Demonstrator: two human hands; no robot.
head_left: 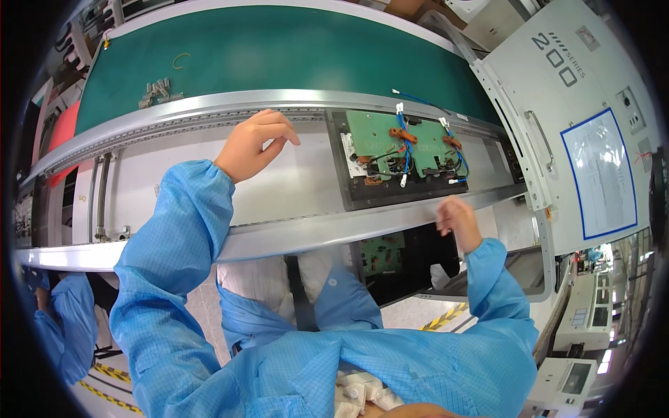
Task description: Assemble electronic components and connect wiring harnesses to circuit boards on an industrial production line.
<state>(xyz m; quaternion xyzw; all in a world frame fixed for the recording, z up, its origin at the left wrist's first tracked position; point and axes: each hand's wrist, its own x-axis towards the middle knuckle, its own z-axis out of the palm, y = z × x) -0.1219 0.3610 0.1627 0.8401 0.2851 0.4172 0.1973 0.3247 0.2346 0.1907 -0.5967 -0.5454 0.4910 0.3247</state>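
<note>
Circuit boards point(373, 129), green and set close side by side, lie on a black pallet point(404, 197) between the two metal rails of a conveyor, right of the middle of the view. Brown-orange components and blue wires point(407, 155) with white connectors stand out on them, and one of the wires reaches beyond the far rail point(244, 102). The left hand point(256, 145) hovers over the pale conveyor bed point(306, 182), left of the pallet, its fingers loosely bent, the thumb apart and nothing visible in its grasp. The right hand point(458, 221) is near the front rail point(300, 242), just below the pallet's right corner; it is slightly blurred, half open with curled fingers, and nothing shows in it. Beyond the far rail, a green worktop point(293, 56) bears a small cluster of metallic parts point(159, 90) and a thin yellow loop point(181, 55). Below the front rail, another green circuit board point(382, 254) shows beside the person's lap. At right stands a white machine cabinet point(512, 80) with a blue-bordered sheet point(601, 174).
</note>
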